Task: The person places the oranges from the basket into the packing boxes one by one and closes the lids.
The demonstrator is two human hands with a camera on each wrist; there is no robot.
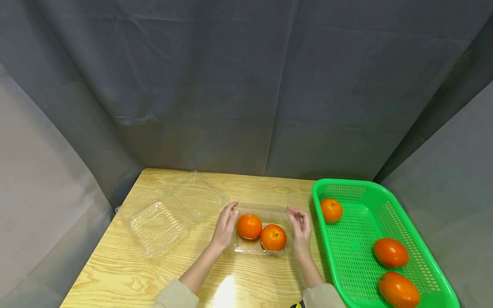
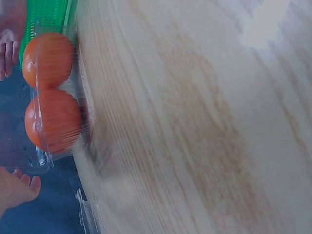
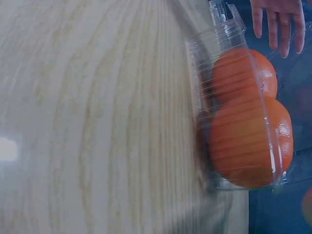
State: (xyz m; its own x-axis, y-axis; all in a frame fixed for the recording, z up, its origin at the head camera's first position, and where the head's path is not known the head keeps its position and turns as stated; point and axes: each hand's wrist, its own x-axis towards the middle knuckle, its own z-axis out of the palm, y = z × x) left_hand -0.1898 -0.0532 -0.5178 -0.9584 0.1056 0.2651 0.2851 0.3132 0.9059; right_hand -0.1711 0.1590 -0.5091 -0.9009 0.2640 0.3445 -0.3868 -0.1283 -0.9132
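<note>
A clear plastic clamshell box [image 1: 262, 250] stands on the wooden table with two oranges in it, a left orange [image 1: 249, 226] and a right orange [image 1: 273, 237]. Its transparent lid [image 1: 265, 209] is raised at the far side. My left hand [image 1: 224, 226] is at the box's left side, with fingertips by the upper corner. On the opposite side, my right hand [image 1: 302, 229] has its fingers beside the lid edge. In the left wrist view the left fingers [image 2: 31, 187] are slightly bent close to the lid's corner, and neither hand encloses anything.
Another clear clamshell box [image 1: 161, 222] lies unfolded on the left of the table. At the right, a green plastic basket [image 1: 354, 231] holds an orange [image 1: 331, 210] and two longer orange-red fruits [image 1: 390, 252]. Grey curtains [image 1: 231, 85] hang behind the table.
</note>
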